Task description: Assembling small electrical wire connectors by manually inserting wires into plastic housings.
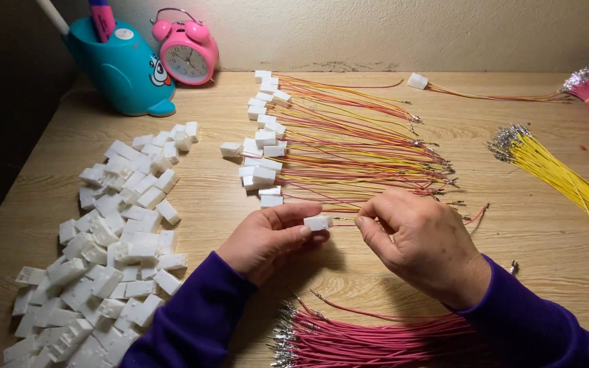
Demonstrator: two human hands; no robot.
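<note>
Wooden table point(226, 197): left hand point(267, 240) fingers pinch white connector point(317, 223); right hand point(420, 245) fingers grip thin wire point(344, 219) beside it

Wire point(344, 219) end hidden in right hand point(423, 247); white connector pile point(107, 259), pink wire bundle point(376, 337) cut by bottom edge.

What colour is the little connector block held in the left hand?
White. The connector block, pinched by the left hand, shows best in the head view.

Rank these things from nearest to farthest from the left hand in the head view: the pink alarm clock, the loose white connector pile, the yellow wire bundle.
From the left hand:
1. Loose white connector pile, on the left.
2. Pink alarm clock, at the far edge.
3. Yellow wire bundle, far right.
</note>
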